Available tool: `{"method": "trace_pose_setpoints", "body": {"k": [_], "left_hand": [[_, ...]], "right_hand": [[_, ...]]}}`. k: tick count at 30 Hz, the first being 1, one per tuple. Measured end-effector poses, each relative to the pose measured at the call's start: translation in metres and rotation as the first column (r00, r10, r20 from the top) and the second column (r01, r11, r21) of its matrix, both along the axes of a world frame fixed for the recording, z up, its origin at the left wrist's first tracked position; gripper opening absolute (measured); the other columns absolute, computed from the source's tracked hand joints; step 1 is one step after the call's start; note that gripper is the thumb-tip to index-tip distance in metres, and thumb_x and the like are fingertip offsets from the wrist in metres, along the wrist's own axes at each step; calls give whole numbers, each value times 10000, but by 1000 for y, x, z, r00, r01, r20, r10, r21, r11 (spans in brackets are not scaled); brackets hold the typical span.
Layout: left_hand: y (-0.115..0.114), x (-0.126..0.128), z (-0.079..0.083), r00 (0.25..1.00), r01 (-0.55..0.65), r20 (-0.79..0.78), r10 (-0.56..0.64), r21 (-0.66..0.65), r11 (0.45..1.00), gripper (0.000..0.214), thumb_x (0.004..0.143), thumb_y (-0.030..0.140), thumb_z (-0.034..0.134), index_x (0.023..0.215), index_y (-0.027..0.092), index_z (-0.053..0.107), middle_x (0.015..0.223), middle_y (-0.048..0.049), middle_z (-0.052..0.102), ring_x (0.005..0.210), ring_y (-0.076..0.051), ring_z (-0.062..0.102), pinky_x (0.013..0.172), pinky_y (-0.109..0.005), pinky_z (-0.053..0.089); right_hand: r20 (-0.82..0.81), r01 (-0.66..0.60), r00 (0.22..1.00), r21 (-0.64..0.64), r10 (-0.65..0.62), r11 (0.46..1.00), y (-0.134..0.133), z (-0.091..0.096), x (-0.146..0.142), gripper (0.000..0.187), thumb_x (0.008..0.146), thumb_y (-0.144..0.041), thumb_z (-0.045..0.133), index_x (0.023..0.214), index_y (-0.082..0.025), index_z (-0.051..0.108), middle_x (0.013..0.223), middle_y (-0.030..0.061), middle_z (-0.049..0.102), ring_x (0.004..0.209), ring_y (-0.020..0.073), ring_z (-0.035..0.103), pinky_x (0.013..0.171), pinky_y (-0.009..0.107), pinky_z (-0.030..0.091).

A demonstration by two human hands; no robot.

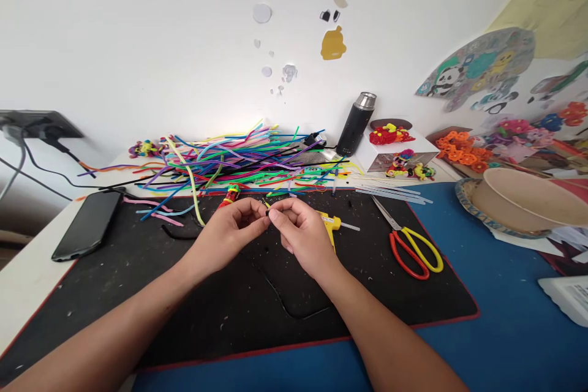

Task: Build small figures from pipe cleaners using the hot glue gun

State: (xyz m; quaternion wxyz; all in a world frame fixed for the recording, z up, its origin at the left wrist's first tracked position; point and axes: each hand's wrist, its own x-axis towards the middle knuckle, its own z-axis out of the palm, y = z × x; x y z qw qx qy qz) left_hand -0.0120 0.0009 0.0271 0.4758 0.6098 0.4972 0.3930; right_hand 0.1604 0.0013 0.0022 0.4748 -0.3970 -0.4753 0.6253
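Over the black mat (pixel 184 318), my left hand (pixel 234 229) and my right hand (pixel 301 233) meet with thumbs and fingertips pinched. Between the fingertips shows a small black piece (pixel 268 213), perhaps a bit of pipe cleaner; the fingers cover most of it. Just behind my left hand is a red, yellow and green pipe-cleaner figure (pixel 232 193), partly hidden. A yellow glue gun (pixel 329 223) with a glue stick in its back end lies behind my right hand. Below the hands a thin black cord (pixel 280 300) curves across the mat.
Behind the mat lies a heap of coloured pipe cleaners (pixel 220 159). Scissors (pixel 408 245) with red and yellow handles rest at the right, near clear glue sticks (pixel 395 192). A phone (pixel 89 223) lies left. A black thermos (pixel 356 125) and a white box (pixel 399 153) stand behind.
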Motion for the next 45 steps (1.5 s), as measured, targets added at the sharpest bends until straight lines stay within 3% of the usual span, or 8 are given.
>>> {"method": "trace_pose_setpoints", "body": {"k": [6, 27, 38, 45], "left_hand": [[0, -1, 0, 998, 24, -52, -24, 3, 1000, 400, 821, 597, 767, 801, 200, 718, 772, -34, 665, 751, -209, 583, 686, -281, 461], [0, -1, -2, 1000, -14, 7, 14, -18, 1000, 323, 810, 521, 795, 813, 208, 715, 783, -25, 664, 694, -181, 556, 654, -266, 445], [-1, 2, 5, 1000, -5, 24, 6, -28, 1000, 349, 787, 554, 807, 779, 213, 735, 760, -38, 685, 719, -207, 587, 679, -285, 479], [-2, 3, 0, 997, 60, 42, -58, -49, 997, 301, 816, 516, 794, 838, 219, 747, 807, -41, 711, 735, -206, 615, 690, -286, 472]], "right_hand": [[46, 13, 999, 13, -14, 1000, 1, -1, 0, 257, 873, -435, 747, 877, -201, 642, 552, -88, 454, 415, 63, 343, 396, 223, 247], [-81, 30, 996, -86, -37, 996, 1, 5, 0, 333, 806, -487, 781, 853, -197, 623, 530, -95, 474, 383, 50, 321, 377, 214, 221], [-40, 5, 999, -53, -7, 999, 1, 1, -1, 323, 821, -482, 770, 863, -194, 628, 542, -88, 497, 395, 57, 358, 380, 208, 237], [-94, 24, 995, -90, -32, 996, 2, 4, 0, 327, 810, -471, 780, 869, -189, 625, 526, -96, 480, 385, 51, 336, 382, 209, 233]]}}
